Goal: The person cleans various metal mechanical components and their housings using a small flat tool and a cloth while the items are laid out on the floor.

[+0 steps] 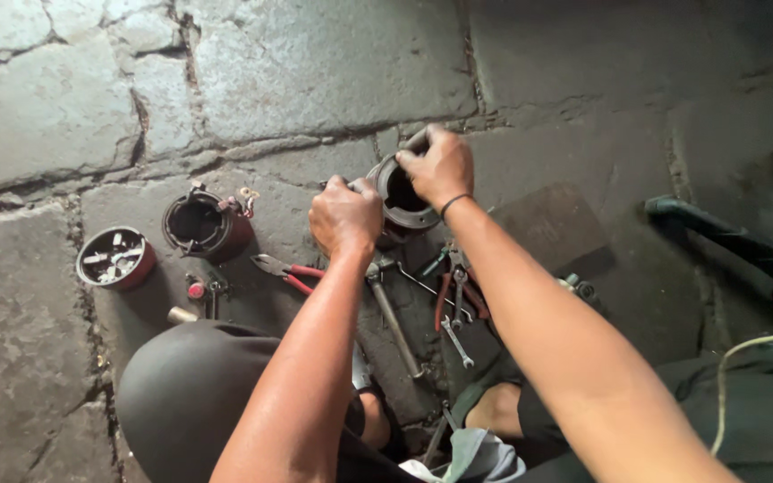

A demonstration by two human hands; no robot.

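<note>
The round metal housing (402, 199), dark and hollow with its open mouth facing up, stands on the stone floor (315, 72) near the middle of the head view. The left hand (344, 217) closes on its near-left rim, fingers curled tight over the edge. The right hand (438, 165) grips the far rim from above, a dark band at the wrist.

Just below the housing lie red-handled pliers (286, 270), a hammer (393, 313), a small spanner (458, 342) and more red-handled pliers (445, 295). Toward the left edge of the floor sits a second dark cylinder (200, 225), and beyond it a red tin (115, 258) holding small parts.
</note>
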